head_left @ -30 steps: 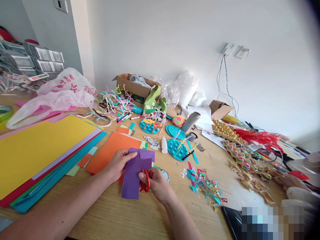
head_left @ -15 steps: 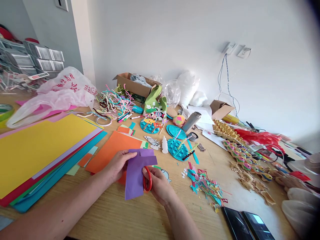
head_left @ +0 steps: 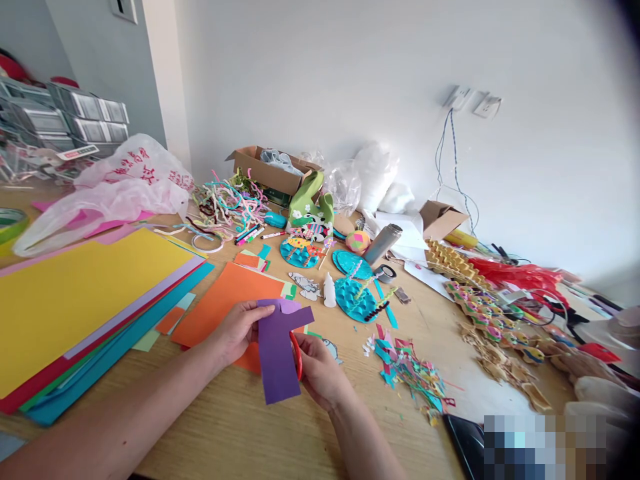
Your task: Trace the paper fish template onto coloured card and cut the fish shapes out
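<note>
My left hand (head_left: 243,327) pinches the upper left edge of a piece of purple paper (head_left: 277,360), thumb on top. The paper is partly cut, with a strip sticking out to the right near its top. In my right hand (head_left: 320,373) are red-handled scissors (head_left: 297,357), at the paper's right edge; their blades are hidden behind the paper. Beneath and behind the purple piece lies orange paper (head_left: 215,303). A paper fish (head_left: 330,348) shows partly past my right hand.
Stacked coloured sheets (head_left: 90,293) lie at left. Beyond my hands are a white glue bottle (head_left: 329,291), blue paper plates (head_left: 356,300) and a steel flask (head_left: 384,244). Paper scraps (head_left: 410,370) are heaped at right, near a black phone (head_left: 463,440). Pipe cleaners (head_left: 230,203) pile up behind.
The purple paper has turned slightly and shifted a little right, its lower part swinging right. The scissors have turned with it, their handles now seen more edge-on. Both hands keep their hold.
</note>
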### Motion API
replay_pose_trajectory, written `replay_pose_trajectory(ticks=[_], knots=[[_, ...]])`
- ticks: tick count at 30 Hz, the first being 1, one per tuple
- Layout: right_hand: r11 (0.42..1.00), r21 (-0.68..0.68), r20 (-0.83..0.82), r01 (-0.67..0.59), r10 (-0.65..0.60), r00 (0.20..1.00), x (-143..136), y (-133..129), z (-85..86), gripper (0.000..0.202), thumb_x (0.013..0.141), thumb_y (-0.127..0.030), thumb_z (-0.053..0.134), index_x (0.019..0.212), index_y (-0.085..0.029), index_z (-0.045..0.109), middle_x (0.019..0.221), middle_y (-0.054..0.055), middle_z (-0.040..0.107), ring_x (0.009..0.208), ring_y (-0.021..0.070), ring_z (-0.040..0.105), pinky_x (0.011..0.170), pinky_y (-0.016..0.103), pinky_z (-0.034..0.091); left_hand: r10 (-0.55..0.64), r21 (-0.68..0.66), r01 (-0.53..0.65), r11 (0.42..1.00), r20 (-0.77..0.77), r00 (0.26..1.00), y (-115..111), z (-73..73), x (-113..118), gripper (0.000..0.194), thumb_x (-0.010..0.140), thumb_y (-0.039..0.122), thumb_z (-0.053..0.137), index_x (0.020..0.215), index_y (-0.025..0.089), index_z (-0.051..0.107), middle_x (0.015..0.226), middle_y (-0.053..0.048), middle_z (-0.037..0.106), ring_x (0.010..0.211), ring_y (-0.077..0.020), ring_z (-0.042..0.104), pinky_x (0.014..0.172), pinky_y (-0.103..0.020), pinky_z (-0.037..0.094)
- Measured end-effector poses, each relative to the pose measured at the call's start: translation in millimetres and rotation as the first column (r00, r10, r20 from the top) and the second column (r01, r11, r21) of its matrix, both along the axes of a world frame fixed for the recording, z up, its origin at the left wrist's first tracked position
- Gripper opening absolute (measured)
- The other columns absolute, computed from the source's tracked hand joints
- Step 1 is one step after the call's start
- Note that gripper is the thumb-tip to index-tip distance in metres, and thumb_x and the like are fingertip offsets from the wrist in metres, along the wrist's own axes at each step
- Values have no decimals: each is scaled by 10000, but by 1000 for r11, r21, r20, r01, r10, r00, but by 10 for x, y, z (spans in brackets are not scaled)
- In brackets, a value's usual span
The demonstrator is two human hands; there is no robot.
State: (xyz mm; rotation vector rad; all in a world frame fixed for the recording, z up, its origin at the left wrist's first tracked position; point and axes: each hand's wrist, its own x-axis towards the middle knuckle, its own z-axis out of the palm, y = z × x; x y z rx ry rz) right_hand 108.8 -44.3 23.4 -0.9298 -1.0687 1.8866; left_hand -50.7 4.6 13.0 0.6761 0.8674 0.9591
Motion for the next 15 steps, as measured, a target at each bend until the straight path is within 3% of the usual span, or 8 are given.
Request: replay_pose_trajectory(ticks=[15], knots=[[997, 56, 139, 47, -54, 989, -35, 1, 12, 422, 660, -526, 775, 796, -130, 723, 628, 6, 636, 530, 84, 473, 523, 201, 331, 41, 0, -41, 999, 0, 999, -1, -11, 10, 316, 614, 362, 814, 811, 125, 741, 792, -98, 758, 671, -192, 678, 622, -279, 509]])
